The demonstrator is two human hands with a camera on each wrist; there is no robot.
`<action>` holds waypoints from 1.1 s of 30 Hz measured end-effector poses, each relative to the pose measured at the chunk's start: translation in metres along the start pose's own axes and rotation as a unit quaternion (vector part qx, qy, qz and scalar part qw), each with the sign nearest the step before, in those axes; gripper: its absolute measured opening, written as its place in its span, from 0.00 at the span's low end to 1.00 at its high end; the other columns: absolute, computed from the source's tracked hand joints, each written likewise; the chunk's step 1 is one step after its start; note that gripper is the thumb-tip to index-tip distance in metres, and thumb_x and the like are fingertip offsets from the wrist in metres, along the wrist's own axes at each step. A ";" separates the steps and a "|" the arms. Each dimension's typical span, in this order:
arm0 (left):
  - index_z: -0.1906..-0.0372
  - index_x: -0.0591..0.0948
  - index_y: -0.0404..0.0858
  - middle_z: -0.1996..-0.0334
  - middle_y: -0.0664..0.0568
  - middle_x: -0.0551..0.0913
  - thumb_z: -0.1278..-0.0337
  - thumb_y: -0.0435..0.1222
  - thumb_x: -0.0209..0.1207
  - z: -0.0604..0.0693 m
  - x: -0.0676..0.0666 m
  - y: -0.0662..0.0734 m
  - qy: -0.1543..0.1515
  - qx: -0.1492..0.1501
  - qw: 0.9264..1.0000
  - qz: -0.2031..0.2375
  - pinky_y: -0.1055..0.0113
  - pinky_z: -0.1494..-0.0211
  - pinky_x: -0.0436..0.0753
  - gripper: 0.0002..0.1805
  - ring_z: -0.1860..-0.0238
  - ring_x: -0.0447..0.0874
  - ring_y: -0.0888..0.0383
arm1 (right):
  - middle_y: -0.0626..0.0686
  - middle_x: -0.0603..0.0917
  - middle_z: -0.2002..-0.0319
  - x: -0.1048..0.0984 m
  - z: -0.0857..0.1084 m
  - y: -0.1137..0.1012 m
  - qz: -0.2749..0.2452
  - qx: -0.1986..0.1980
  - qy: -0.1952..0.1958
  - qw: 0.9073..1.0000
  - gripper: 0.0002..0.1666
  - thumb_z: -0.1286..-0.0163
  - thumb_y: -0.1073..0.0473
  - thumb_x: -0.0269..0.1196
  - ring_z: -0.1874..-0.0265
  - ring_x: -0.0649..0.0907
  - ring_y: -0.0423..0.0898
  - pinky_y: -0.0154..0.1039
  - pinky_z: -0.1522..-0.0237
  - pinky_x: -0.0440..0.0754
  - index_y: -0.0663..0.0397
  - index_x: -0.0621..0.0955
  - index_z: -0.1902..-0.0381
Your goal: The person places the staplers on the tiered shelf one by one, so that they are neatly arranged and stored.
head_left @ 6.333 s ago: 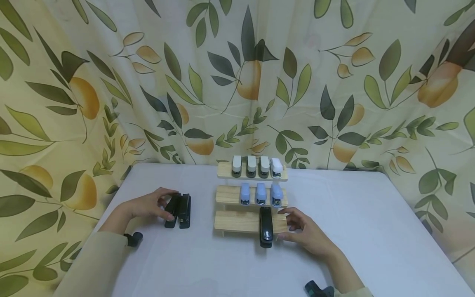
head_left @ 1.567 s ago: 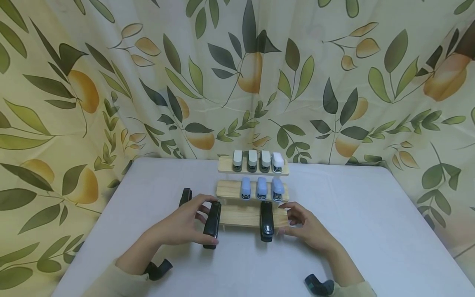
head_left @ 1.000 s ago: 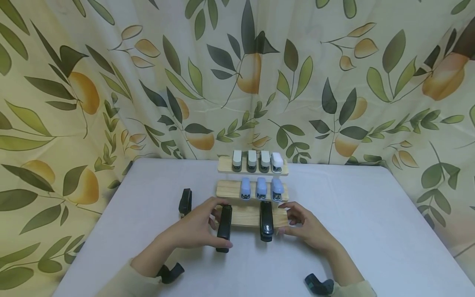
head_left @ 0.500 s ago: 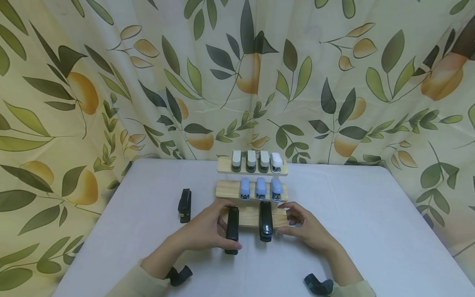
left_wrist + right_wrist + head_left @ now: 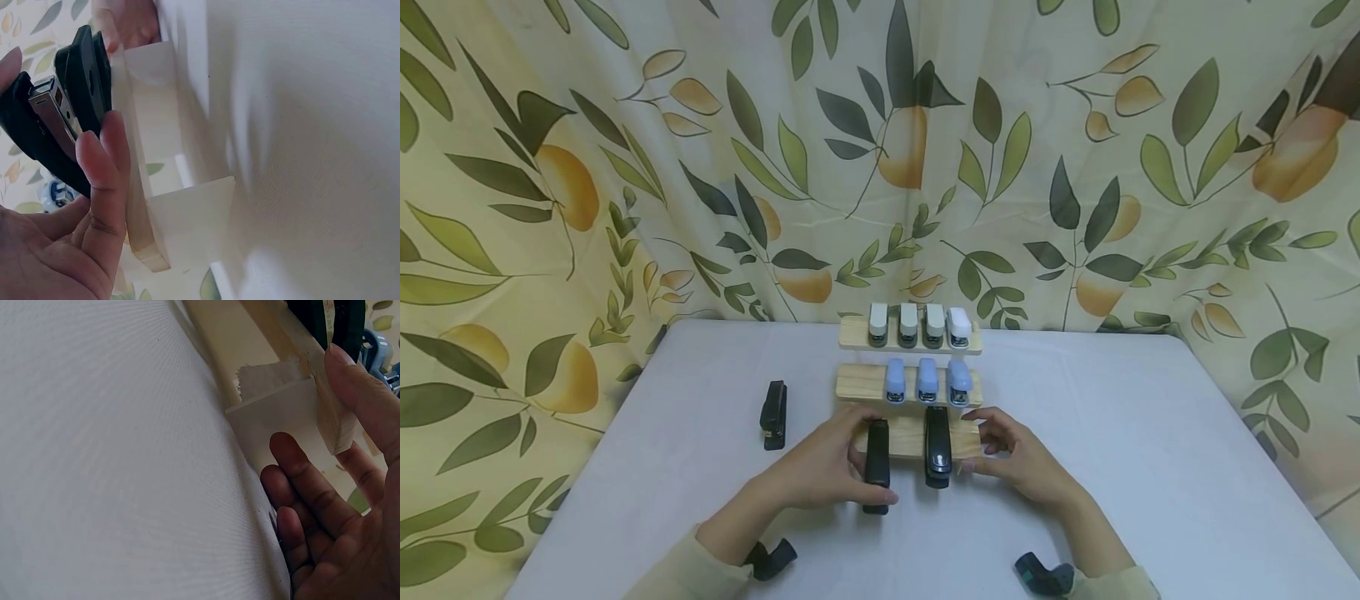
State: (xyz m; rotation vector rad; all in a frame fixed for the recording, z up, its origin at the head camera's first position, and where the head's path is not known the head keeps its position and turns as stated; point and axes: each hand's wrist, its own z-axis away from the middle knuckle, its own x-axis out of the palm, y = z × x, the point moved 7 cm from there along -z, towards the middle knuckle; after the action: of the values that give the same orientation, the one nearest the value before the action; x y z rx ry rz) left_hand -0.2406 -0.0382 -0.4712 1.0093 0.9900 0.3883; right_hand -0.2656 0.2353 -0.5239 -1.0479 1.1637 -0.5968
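Observation:
My left hand holds a black stapler by its two ends, thumb at the near end and fingers at the far end. It is over the left part of the lowest shelf of a wooden tiered stand; whether it touches the board I cannot tell. In the left wrist view the stapler shows a metal strip. My right hand pinches the right end of that shelf between thumb and index finger, other fingers loosely bent. Between the hands, a second black stapler lies on the shelf.
Another black stapler stands on the white table to the left. Three small blue staplers sit on the middle shelf, and several white ones line the top shelf. A leaf-patterned curtain hangs behind.
My left hand has picked up one of the two black staplers at the left and carried it rightward to the lowest shelf, slowing lately. My right hand has stayed at the shelf's end.

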 end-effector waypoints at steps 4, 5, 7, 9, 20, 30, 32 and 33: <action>0.23 0.64 0.50 0.34 0.52 0.73 0.59 0.56 0.81 -0.003 0.001 0.000 0.004 0.003 1.000 -0.010 0.65 0.60 0.86 0.57 0.62 0.87 0.63 | 0.54 0.85 0.53 0.000 -0.001 0.002 -0.003 0.002 0.004 1.000 0.36 0.40 0.53 0.78 0.56 0.81 0.46 0.35 0.50 0.78 0.46 0.76 0.35; 0.23 0.64 0.51 0.34 0.52 0.73 0.60 0.56 0.81 -0.004 0.001 0.000 0.006 0.004 1.000 -0.011 0.65 0.61 0.86 0.57 0.63 0.87 0.62 | 0.54 0.85 0.53 0.000 -0.001 0.002 -0.001 -0.002 0.004 1.000 0.36 0.40 0.53 0.77 0.56 0.81 0.46 0.35 0.50 0.79 0.46 0.75 0.35; 0.23 0.64 0.53 0.35 0.52 0.73 0.61 0.57 0.81 -0.005 0.001 0.001 0.009 0.008 1.000 -0.015 0.65 0.62 0.86 0.57 0.64 0.86 0.62 | 0.54 0.85 0.53 0.000 -0.001 0.003 -0.003 -0.006 0.006 1.000 0.36 0.40 0.54 0.78 0.56 0.82 0.46 0.35 0.50 0.79 0.45 0.76 0.36; 0.23 0.64 0.53 0.35 0.52 0.72 0.61 0.58 0.81 -0.005 0.001 0.002 0.011 0.011 1.000 -0.016 0.65 0.63 0.86 0.58 0.64 0.86 0.61 | 0.54 0.85 0.53 0.000 -0.001 0.003 -0.005 -0.011 0.007 1.000 0.36 0.40 0.54 0.78 0.56 0.82 0.46 0.35 0.50 0.79 0.45 0.76 0.36; 0.19 0.58 0.57 0.36 0.48 0.77 0.60 0.56 0.81 -0.004 0.006 0.002 0.018 -0.008 1.000 0.009 0.65 0.61 0.86 0.62 0.61 0.86 0.62 | 0.54 0.86 0.53 0.002 -0.002 0.002 -0.008 -0.013 0.001 1.000 0.35 0.39 0.55 0.77 0.56 0.82 0.46 0.34 0.50 0.79 0.46 0.75 0.36; 0.19 0.61 0.56 0.43 0.48 0.82 0.52 0.52 0.79 0.003 0.011 0.001 0.048 -0.011 0.997 0.058 0.68 0.58 0.87 0.56 0.59 0.88 0.62 | 0.55 0.85 0.53 0.002 -0.001 0.000 -0.001 -0.016 0.002 1.000 0.36 0.39 0.55 0.77 0.57 0.81 0.46 0.36 0.51 0.79 0.48 0.75 0.35; 0.20 0.63 0.52 0.42 0.47 0.82 0.51 0.52 0.78 0.005 0.011 0.001 0.057 -0.011 0.996 0.064 0.69 0.57 0.87 0.54 0.57 0.89 0.61 | 0.54 0.85 0.53 0.001 -0.001 0.001 -0.004 -0.014 0.003 1.000 0.36 0.39 0.55 0.77 0.57 0.82 0.46 0.35 0.50 0.79 0.47 0.76 0.35; 0.20 0.64 0.50 0.42 0.47 0.82 0.50 0.52 0.78 0.005 0.011 0.001 0.061 -0.011 0.996 0.067 0.69 0.56 0.87 0.53 0.56 0.89 0.61 | 0.54 0.85 0.53 0.001 -0.001 0.001 -0.003 -0.013 0.004 1.000 0.36 0.39 0.55 0.77 0.57 0.82 0.46 0.35 0.50 0.79 0.46 0.76 0.36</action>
State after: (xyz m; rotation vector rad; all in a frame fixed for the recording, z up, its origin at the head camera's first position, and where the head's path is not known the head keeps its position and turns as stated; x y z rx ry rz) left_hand -0.2306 -0.0331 -0.4748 1.0448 1.0288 0.5769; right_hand -0.2664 0.2346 -0.5255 -1.0721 1.1778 -0.5936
